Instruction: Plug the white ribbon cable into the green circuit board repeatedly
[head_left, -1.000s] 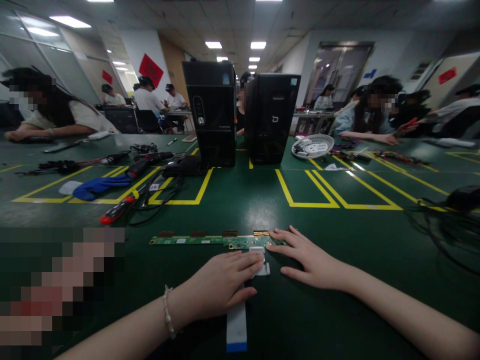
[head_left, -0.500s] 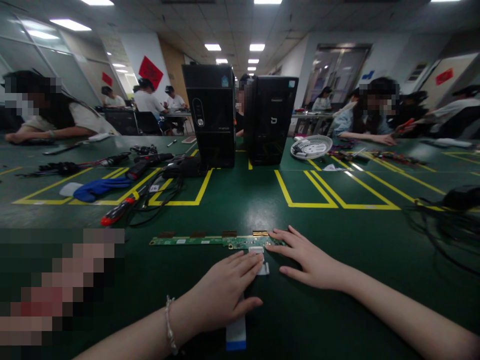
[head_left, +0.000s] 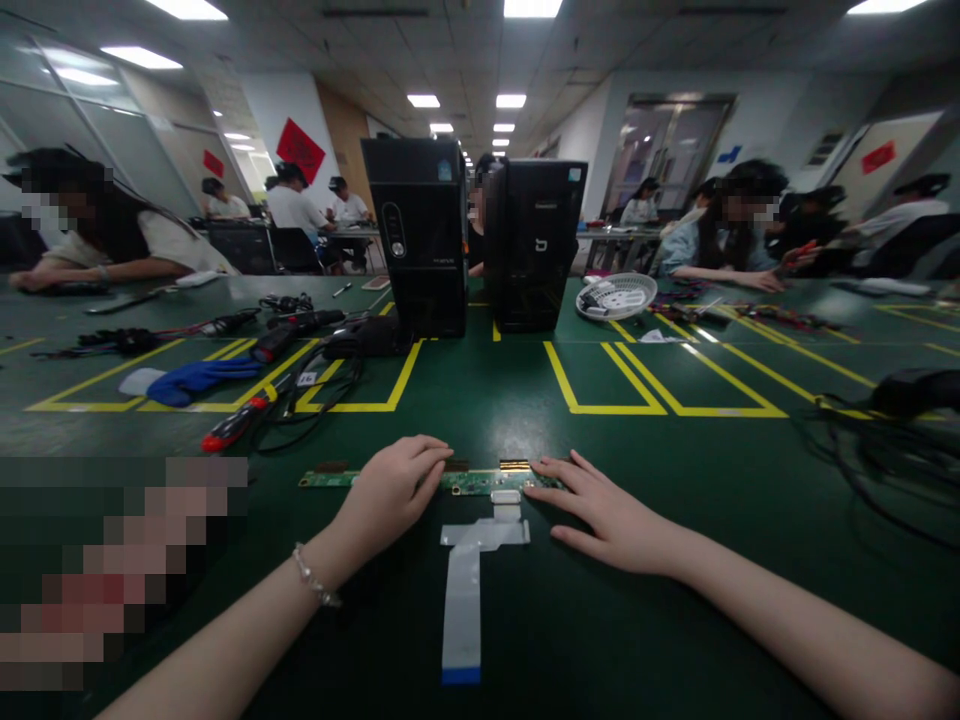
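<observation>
A long, narrow green circuit board (head_left: 480, 482) lies across the table in front of me. My left hand (head_left: 390, 495) rests over its left half, fingers stretched together across the board and hiding part of it. At the board's right end my right hand (head_left: 604, 515) lies open, with spread fingertips touching the board and covering that end. A flat white ribbon cable (head_left: 463, 605) runs from a connector (head_left: 505, 497) on the board's near edge. It is folded sideways, then extends toward me and ends in a blue tip.
Two black computer towers (head_left: 416, 240) stand ahead. To the left lie a blue glove (head_left: 199, 380), a red-handled screwdriver (head_left: 234, 425) and black cables (head_left: 337, 385). A white basket (head_left: 616, 297) sits behind on the right, and more black cables (head_left: 862, 470) lie at right. Other people sit beyond.
My left hand has lifted off the ribbon cable and moved left and away from me onto the board, uncovering the cable. My right hand stays at the board's right end.
</observation>
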